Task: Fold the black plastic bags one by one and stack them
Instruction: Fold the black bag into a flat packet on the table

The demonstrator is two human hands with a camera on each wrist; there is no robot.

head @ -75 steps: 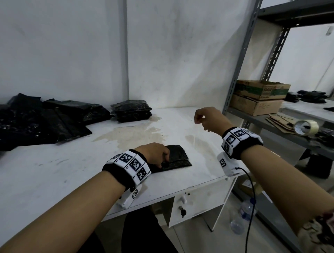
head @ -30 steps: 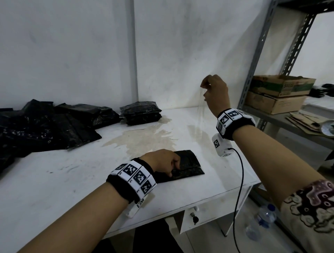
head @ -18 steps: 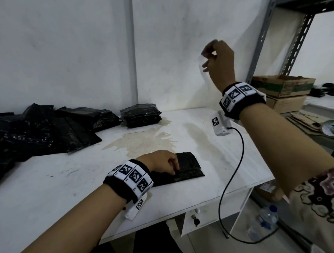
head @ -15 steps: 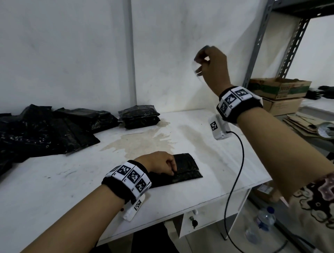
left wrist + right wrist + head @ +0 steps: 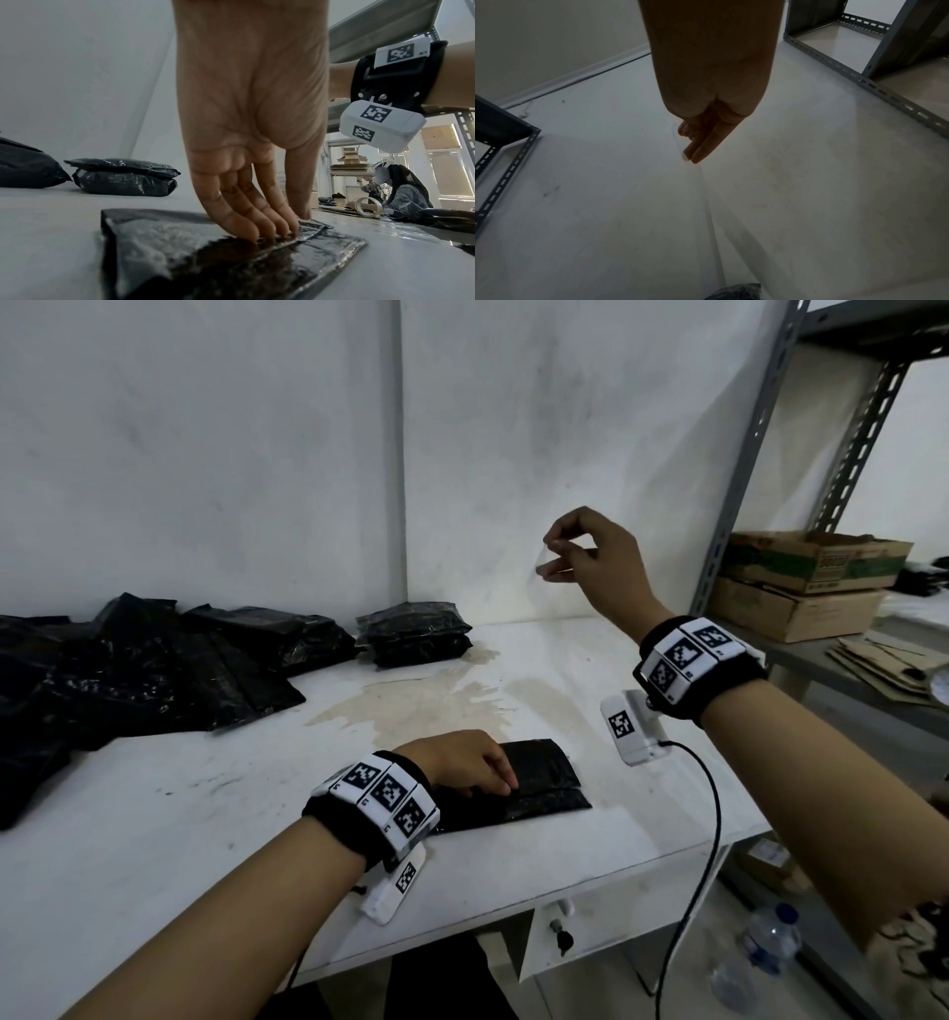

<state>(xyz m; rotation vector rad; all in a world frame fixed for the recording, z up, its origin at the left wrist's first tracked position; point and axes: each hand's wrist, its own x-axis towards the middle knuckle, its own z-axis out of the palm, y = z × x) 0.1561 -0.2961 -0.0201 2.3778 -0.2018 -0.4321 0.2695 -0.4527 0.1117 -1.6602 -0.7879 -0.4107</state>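
1. At lower centre of the head view, on the white table: folded bag, black plastic, flat, creased. The left hand presses it with straight fingers along the top flap's edge; nothing is curled round it.
2. At upper right centre, raised before the wall: right hand, thumb and fingers pinching a small clear strip, probably tape; what it is cannot be told for sure.
3. At upper centre: stack of folded bags, against the wall.
4. At left: loose bags, unfolded, heaped.
5. Handling, judged: the film is thin, light, soft and slick, and folds likely spring open unless held down. Best pressed flat at the flap edge, or lifted by pinching both folded layers together at a corner.
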